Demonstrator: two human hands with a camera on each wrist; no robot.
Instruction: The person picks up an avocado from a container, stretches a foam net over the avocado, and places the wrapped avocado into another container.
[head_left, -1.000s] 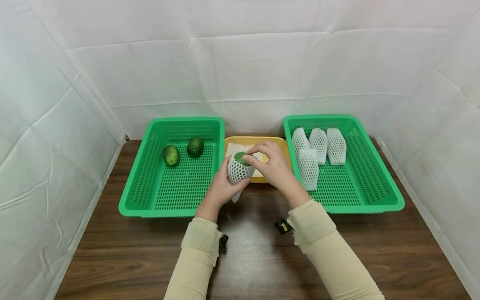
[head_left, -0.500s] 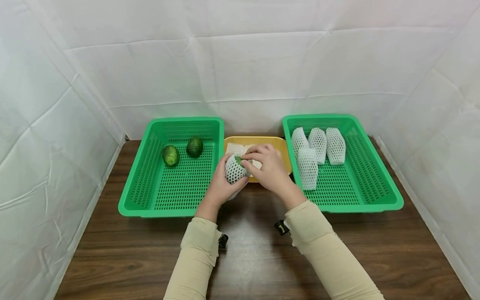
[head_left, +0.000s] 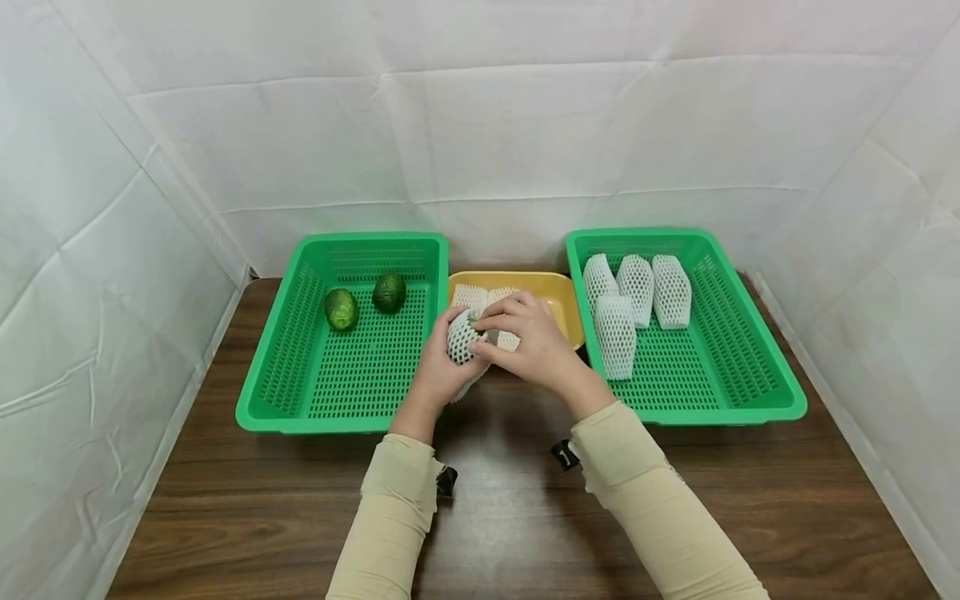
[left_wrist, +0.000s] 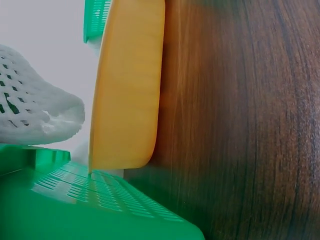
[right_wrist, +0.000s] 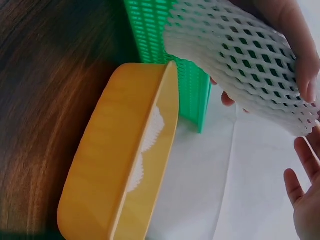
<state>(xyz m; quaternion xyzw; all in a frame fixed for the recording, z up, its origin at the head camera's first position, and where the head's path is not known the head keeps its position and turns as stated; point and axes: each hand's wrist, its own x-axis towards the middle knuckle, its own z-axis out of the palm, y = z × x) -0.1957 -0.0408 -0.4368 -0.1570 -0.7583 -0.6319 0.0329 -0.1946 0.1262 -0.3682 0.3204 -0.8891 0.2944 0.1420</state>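
In the head view, my left hand (head_left: pixel 435 365) grips an avocado in a white foam net sleeve (head_left: pixel 461 338), held up in front of the yellow tray. Green skin shows through the mesh. My right hand (head_left: pixel 536 346) has its thumb and fingertips at the upper end of the net, pinching its edge. The right wrist view shows the sleeve (right_wrist: pixel 250 62) lengthwise, the left thumb lying across it and right fingertips at its narrow end. Only the sleeve's loose tail (left_wrist: pixel 62 117) appears in the left wrist view.
Two bare avocados (head_left: pixel 341 310) lie in the left green basket (head_left: pixel 255 387). The right green basket (head_left: pixel 776 396) holds several net-wrapped pieces (head_left: pixel 617 337). Between them, the yellow tray (head_left: pixel 558 287) contains flat foam nets (head_left: pixel 470 297). A white sheet (head_left: pixel 502 133) rises behind the brown table (head_left: pixel 495 517).
The net has come up over the avocado's top, so less green shows. The right fingers have shifted slightly left and down along the net's edge, while the left hand keeps its hold.
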